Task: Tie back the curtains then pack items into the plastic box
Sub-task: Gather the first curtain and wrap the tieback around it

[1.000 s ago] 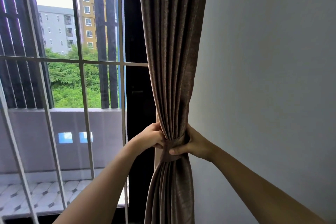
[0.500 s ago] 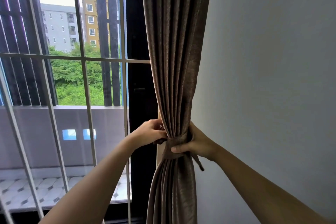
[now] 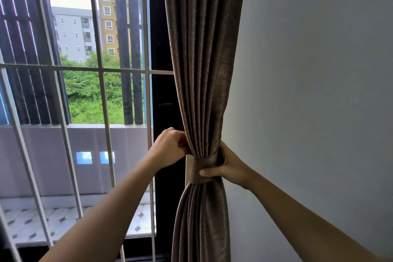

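Brown, finely textured woven curtain [image 3: 202, 59] hangs in deep vertical pleats in a room corner, between a plain grey-white painted wall [image 3: 319, 91] on the right and a dark-framed window on the left. One matching brown fabric tie-back band [image 3: 196, 173] gathers the single curtain to a narrow waist. A white metal window grille [image 3: 102, 91] crosses the glass. Beyond it lie a balcony floor [image 3: 32, 223] of pale octagonal tiles and two apartment blocks [image 3: 72, 32], one grey and one yellow. The right hand [image 3: 229, 166] grips the band, thumb across its front, fingers wrapped behind the cloth. The left hand [image 3: 170, 147] sits at the curtain's left edge just above the band, fingers curled. Their tips are hidden, so I cannot tell what they hold.
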`<state>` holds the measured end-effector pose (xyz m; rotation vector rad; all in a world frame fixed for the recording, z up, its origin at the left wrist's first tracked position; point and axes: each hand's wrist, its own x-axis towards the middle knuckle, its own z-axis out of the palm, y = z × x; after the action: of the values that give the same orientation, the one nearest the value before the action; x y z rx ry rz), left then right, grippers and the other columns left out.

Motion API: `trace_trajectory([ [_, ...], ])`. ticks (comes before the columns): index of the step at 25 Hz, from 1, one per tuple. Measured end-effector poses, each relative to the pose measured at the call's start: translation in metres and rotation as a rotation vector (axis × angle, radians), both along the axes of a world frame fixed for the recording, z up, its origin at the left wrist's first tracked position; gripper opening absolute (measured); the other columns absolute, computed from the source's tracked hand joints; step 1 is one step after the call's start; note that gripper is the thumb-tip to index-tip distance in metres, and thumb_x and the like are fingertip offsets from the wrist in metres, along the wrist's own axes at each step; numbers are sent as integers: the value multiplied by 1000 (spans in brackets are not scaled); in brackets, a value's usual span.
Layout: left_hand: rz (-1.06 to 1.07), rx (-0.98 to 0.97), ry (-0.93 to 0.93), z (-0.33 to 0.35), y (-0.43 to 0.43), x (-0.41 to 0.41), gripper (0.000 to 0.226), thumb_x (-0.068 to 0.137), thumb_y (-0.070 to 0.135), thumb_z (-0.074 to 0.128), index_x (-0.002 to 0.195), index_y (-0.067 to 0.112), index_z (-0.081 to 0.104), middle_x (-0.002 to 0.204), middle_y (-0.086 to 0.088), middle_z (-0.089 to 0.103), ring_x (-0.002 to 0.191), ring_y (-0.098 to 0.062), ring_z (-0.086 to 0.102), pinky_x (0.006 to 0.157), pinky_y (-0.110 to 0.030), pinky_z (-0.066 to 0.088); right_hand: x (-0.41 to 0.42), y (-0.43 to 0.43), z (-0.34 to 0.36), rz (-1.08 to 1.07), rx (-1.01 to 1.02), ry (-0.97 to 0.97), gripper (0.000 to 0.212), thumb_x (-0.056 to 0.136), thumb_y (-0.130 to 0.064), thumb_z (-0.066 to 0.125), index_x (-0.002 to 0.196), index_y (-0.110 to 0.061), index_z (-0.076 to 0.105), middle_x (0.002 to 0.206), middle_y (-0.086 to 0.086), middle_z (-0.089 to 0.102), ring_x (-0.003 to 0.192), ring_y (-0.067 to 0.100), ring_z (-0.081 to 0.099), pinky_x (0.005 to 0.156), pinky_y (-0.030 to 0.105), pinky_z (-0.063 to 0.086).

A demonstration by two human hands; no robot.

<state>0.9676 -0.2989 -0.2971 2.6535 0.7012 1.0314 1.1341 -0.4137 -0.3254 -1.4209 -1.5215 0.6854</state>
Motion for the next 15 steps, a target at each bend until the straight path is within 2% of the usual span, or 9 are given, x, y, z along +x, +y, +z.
trace_trajectory([
  [2, -99, -90, -41, -10, 2, -2, 15, 79, 12, 69, 68, 22, 70, 83, 0, 63, 76, -13, 59, 70, -28, 49, 0, -1, 0, -14, -5, 1, 73, 71, -10, 80, 127, -32, 39, 120, -10, 57, 109, 10, 58, 84, 18, 52],
  [3, -112, -158, -38, -14, 4, -3, 7, 81, 12, 67, 78, 13, 74, 86, 1, 64, 72, -5, 61, 66, -22, 50, 0, -2, -1, -20, -7, 1, 71, 71, -9, 79, 125, -33, 39, 116, -13, 57, 106, 8, 59, 80, 14, 51],
  [4, -94, -212, -13, -16, 7, -5, 10, 83, 13, 66, 83, 7, 73, 81, 1, 65, 62, -1, 60, 60, -18, 49, 0, -4, 0, -21, -4, 5, 70, 71, -8, 79, 123, -33, 39, 114, -15, 57, 103, 6, 59, 78, 13, 51],
  [6, -13, -212, 29, -15, 9, -7, 19, 82, 21, 66, 84, 2, 69, 62, -2, 62, 48, -3, 52, 54, -18, 45, 0, -4, -1, -24, 1, -1, 70, 71, -9, 79, 122, -35, 40, 117, -12, 58, 105, 7, 59, 83, 16, 51],
  [8, 23, -205, 43, -9, 8, -12, 25, 81, 29, 68, 87, 5, 65, 53, 3, 58, 44, -2, 51, 51, -13, 41, -1, -3, -2, -33, 8, 1, 70, 70, -12, 81, 123, -34, 41, 121, -8, 58, 110, 11, 58, 90, 23, 51],
  [10, -12, -288, 86, -3, 4, -17, 23, 85, 39, 63, 92, 17, 66, 55, 7, 63, 49, 1, 57, 54, -10, 42, -1, 0, -3, -50, 15, 6, 76, 67, -18, 83, 129, -30, 40, 125, -4, 56, 113, 16, 56, 96, 33, 51],
  [11, -31, -385, 78, -1, 1, -19, 26, 88, 44, 56, 96, 22, 68, 64, 6, 68, 59, 0, 62, 61, -14, 46, -1, 1, -4, -60, 18, 3, 80, 65, -23, 84, 131, -29, 40, 127, -3, 56, 114, 16, 56, 97, 36, 50],
  [13, -66, -703, 16, 3, -3, -21, 40, 94, 52, 41, 98, 25, 70, 84, -1, 74, 77, -7, 67, 75, -23, 50, 0, 3, -6, -73, 25, -4, 86, 59, -30, 83, 132, -29, 39, 127, -4, 56, 114, 16, 57, 97, 39, 50],
  [15, -94, -905, -7, 3, -5, -21, 47, 97, 50, 34, 98, 22, 72, 87, -3, 75, 80, -10, 68, 78, -25, 51, 0, 4, -7, -75, 26, 5, 87, 57, -31, 84, 132, -31, 40, 126, -5, 57, 113, 15, 57, 97, 41, 50],
])
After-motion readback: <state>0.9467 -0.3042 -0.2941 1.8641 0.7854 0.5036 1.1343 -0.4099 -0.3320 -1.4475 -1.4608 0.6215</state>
